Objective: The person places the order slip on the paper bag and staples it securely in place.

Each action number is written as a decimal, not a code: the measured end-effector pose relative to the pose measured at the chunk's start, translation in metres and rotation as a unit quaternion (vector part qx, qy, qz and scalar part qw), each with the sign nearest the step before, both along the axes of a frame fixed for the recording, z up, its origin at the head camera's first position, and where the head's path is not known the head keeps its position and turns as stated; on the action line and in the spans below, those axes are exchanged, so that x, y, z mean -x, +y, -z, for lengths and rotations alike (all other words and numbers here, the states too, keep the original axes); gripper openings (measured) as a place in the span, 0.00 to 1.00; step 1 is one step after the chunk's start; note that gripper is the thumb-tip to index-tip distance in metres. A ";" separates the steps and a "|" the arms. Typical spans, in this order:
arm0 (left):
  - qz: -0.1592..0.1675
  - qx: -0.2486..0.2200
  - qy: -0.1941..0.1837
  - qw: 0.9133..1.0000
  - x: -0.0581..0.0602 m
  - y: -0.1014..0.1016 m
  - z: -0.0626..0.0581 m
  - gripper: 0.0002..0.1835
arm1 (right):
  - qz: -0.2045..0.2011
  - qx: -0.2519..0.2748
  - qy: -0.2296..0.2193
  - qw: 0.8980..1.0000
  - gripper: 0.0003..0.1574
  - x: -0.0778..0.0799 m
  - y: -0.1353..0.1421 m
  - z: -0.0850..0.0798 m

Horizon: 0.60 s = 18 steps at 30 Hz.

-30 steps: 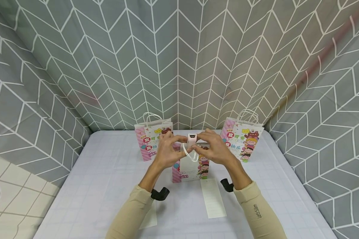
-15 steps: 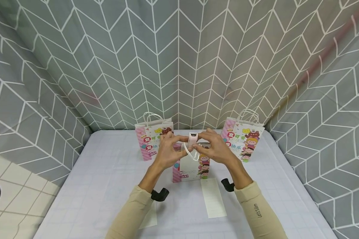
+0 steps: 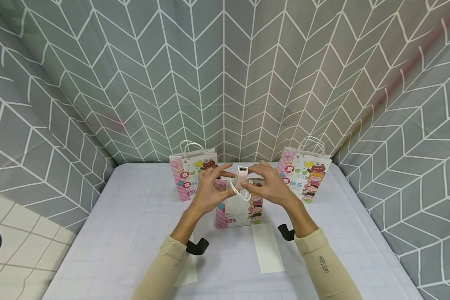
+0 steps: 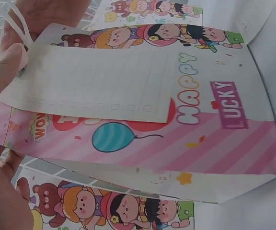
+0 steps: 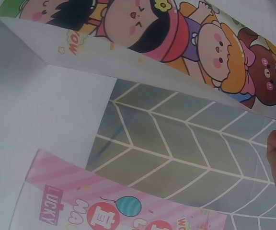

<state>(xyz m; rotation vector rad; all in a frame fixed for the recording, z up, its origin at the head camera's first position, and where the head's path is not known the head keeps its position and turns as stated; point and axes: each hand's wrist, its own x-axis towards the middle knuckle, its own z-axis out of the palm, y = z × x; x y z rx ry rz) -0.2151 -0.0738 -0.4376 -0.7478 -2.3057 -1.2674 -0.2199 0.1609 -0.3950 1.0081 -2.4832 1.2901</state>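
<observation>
In the head view my right hand (image 3: pixel 270 183) pinches a small pink-and-white device (image 3: pixel 241 177) with a dark slot in its upper end. The device stands over the top of the middle gift bag (image 3: pixel 256 210), beside its white handles. My left hand (image 3: pixel 210 187) lies just left of it, fingers spread from the thumb. In the left wrist view its thumb overlaps the top of a pale lined paper slip (image 4: pixel 99 79) lying against the bag's front. Its other fingers (image 4: pixel 13 163) show past the bag's other side.
Two matching gift bags stand behind, one left (image 3: pixel 185 179) and one right (image 3: pixel 303 177). Another paper slip (image 3: pixel 268 250) lies in front of the middle bag, and one (image 3: pixel 187 273) beside the left forearm. A patterned curtain (image 3: pixel 225 83) hangs behind the table.
My left hand has shifted slightly left, and its index finger has come away from the device. The device leans a little more. My right hand has hardly moved.
</observation>
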 end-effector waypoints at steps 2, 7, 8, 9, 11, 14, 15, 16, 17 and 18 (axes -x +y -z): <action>0.003 -0.005 -0.011 1.000 -0.001 -0.002 0.001 0.45 | 0.005 0.004 -0.004 1.000 0.19 0.000 0.000 0.001; -0.005 0.005 -0.033 0.999 -0.005 -0.006 0.004 0.44 | 0.016 0.017 -0.009 1.000 0.18 -0.001 0.002 0.002; -0.009 0.010 -0.035 0.999 -0.005 -0.006 0.004 0.43 | 0.018 0.021 -0.009 1.000 0.18 -0.001 0.002 0.001; -0.014 0.016 -0.038 0.999 -0.006 -0.007 0.005 0.42 | 0.021 0.025 -0.009 0.999 0.18 -0.001 0.002 0.001; -0.021 0.024 -0.043 0.999 -0.007 -0.010 0.008 0.41 | 0.030 0.033 -0.011 0.999 0.18 -0.001 0.003 0.001; -0.031 0.032 -0.051 0.998 -0.008 -0.013 0.012 0.39 | 0.050 0.046 -0.014 0.998 0.16 -0.002 0.005 0.000; -0.033 0.033 -0.054 0.997 -0.008 -0.015 0.014 0.38 | 0.057 0.051 -0.015 0.997 0.16 -0.002 0.006 0.000; -0.035 0.033 -0.057 0.997 -0.008 -0.016 0.016 0.37 | 0.062 0.057 -0.016 0.996 0.15 -0.003 0.007 0.000; -0.038 0.034 -0.061 0.997 -0.008 -0.018 0.017 0.35 | 0.067 0.062 -0.017 0.996 0.14 -0.003 0.008 0.000; -0.041 0.036 -0.064 0.996 -0.008 -0.019 0.019 0.34 | 0.071 0.068 -0.018 0.995 0.13 -0.003 0.009 0.000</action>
